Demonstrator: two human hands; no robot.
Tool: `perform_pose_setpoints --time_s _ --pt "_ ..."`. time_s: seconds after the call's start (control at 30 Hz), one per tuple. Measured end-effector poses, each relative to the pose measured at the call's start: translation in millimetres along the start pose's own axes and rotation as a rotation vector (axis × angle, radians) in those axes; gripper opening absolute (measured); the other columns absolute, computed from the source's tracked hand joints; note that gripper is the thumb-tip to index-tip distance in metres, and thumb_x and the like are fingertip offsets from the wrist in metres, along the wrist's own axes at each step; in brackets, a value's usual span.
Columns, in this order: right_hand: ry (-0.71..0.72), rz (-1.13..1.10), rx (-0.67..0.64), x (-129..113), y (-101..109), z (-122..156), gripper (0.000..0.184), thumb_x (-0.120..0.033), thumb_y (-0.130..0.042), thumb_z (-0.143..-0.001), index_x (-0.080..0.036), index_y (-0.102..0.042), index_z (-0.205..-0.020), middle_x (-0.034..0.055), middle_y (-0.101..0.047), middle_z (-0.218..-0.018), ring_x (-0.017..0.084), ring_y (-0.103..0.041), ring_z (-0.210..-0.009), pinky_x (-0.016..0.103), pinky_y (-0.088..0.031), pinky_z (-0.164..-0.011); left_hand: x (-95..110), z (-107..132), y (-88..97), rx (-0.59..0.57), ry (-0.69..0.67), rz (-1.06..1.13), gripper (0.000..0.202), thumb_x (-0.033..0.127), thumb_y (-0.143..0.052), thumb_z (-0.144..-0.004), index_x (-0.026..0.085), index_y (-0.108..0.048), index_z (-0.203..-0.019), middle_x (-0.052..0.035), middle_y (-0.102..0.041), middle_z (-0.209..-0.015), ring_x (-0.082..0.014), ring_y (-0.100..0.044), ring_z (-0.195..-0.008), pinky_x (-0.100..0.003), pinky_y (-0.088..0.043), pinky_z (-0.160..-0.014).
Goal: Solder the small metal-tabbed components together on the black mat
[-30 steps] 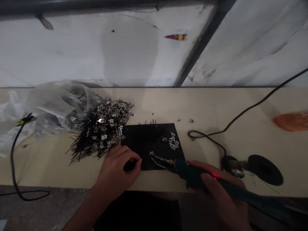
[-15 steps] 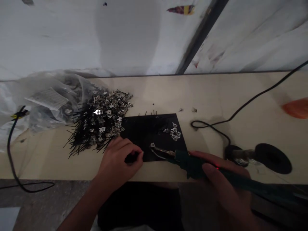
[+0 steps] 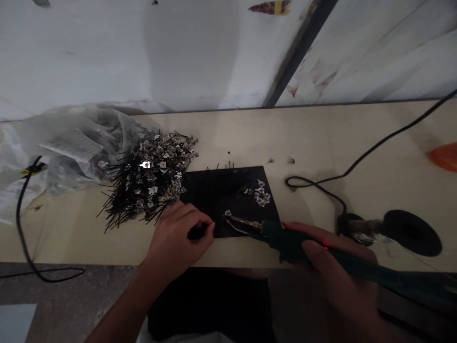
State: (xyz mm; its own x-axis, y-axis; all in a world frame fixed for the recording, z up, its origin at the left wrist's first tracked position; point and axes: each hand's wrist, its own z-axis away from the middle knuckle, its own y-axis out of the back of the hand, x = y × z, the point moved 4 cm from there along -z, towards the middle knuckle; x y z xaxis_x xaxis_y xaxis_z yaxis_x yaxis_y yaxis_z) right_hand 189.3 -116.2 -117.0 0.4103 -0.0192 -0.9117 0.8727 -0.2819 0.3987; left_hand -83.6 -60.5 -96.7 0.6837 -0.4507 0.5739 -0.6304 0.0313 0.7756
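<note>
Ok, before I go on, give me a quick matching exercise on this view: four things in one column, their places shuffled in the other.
Things:
1. dark green tool
2. clear plastic bag
3. small metal cluster
4. orange object

Places:
A. at the picture's right edge
B. on the black mat
C. in the right hand
D. at the picture's left edge

Pairs: 1-C, 2-D, 3-B, 4-A

A dark-green soldering iron (image 3: 280,237) slants, tip (image 3: 232,218) beside 1 silvery tab (image 3: 227,213).

Past the left hand (image 3: 180,233), metal tabs (image 3: 157,171) shine. In the right hand (image 3: 348,278), the soldering iron handle (image 3: 291,244) is dull plastic.
</note>
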Motion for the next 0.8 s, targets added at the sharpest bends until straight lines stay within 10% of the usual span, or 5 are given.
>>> perform_pose_setpoints --time_s 0.8 --pt "0.042 -0.039 0.003 6.1 1.4 3.6 0.016 -0.04 -0.075 -0.092 -0.032 -0.086 -0.101 0.0035 -0.081 -0.093 0.02 -0.079 -0.077 0.021 -0.062 -0.062 0.3 0.7 -2.3 0.033 -0.024 -0.008 0.009 0.014 -0.069 -0.089 0.02 -0.071 -0.083 0.0016 -0.068 -0.077 -0.0163 -0.057 -0.075 -0.033 -0.044 -0.074"
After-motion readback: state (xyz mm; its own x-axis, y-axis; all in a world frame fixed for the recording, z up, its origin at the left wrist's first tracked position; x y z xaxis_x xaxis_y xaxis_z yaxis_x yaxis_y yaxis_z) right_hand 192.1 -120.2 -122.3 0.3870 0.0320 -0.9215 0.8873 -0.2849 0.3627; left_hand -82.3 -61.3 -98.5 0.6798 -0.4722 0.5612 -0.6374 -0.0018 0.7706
